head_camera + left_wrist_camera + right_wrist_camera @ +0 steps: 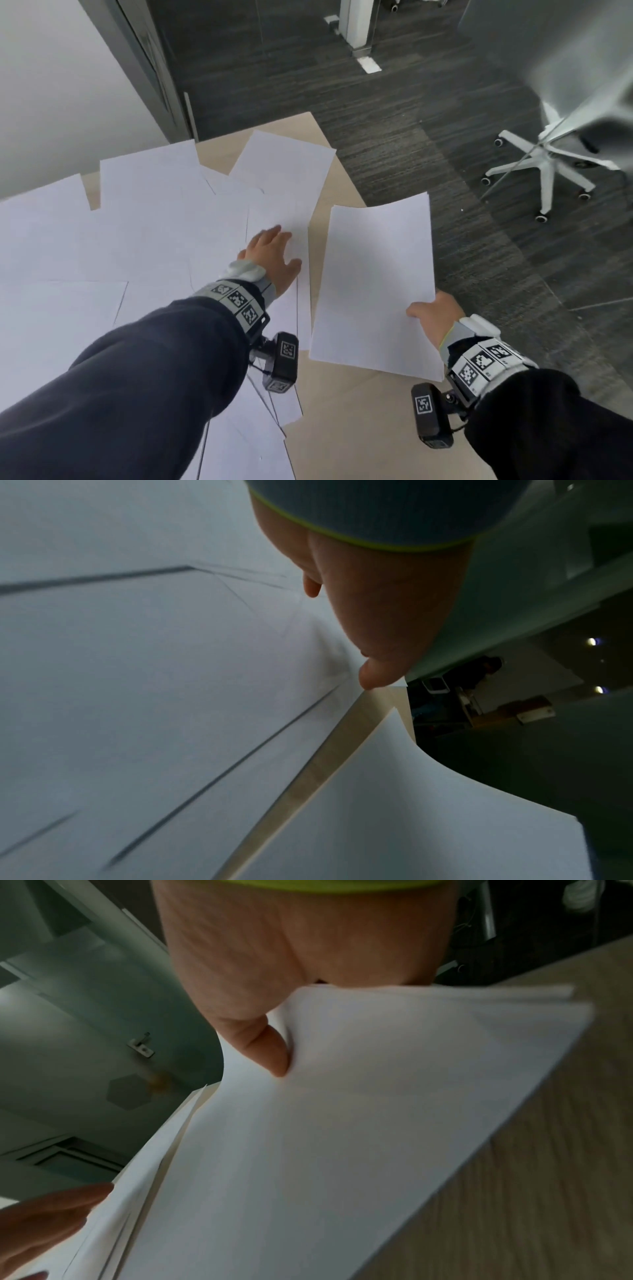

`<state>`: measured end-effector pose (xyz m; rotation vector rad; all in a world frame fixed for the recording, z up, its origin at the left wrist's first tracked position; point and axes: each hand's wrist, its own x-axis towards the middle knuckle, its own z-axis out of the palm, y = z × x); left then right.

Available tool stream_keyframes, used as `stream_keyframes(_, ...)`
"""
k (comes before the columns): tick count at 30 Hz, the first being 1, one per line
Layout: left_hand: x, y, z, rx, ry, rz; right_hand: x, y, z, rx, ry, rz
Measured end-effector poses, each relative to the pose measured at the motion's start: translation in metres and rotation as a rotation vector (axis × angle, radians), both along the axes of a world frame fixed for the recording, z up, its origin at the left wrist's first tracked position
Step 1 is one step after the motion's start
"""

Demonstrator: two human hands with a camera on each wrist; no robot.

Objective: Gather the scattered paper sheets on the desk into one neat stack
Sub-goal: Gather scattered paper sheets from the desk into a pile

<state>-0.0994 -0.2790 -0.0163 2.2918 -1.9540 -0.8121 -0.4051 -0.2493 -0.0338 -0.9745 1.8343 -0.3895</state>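
Several sheets [373,284] pinched in right grip [433,317], left grip [270,255] flat on scattered sheets [154,240]

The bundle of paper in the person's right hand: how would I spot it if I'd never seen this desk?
Find the light wooden desk and go to its right edge, beside the dark carpet. There the right hand pinches a small bundle of white sheets by its near corner. Unlike the loose sheets lying flat under the left hand, it is lifted and curls upward.

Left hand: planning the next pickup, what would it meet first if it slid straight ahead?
The left hand already rests on overlapping loose sheets; straight ahead probably lies the far angled sheet.
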Motion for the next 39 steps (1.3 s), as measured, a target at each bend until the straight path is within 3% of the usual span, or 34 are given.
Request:
stream_keyframes(8, 0.0, -0.044, -0.015, 0.127, -0.16, -0.147, -0.008, -0.004, -0.008, 0.061, -0.082, -0.073)
stream_keyframes(12, 0.005, -0.029, -0.014, 0.053, -0.183, -0.227, -0.011, -0.006, -0.01, 0.071, -0.123, -0.078)
stream_keyframes(24, 0.008, 0.042, -0.024, 0.152, -0.23, -0.282, -0.01, -0.005, -0.008, 0.041, -0.105, -0.052)
stream_keyframes(29, 0.01, 0.045, -0.021, 0.103, -0.129, -0.234, -0.01, -0.001, -0.007, 0.03, -0.113, -0.041)
stream_keyframes(35, 0.012, 0.052, -0.012, -0.026, 0.034, -0.03, -0.011, 0.009, -0.002, 0.007, -0.153, -0.031)
stream_keyframes(39, 0.013, 0.06, -0.002, -0.039, -0.035, 0.022, -0.01, 0.019, 0.0, -0.006, -0.154, -0.02)
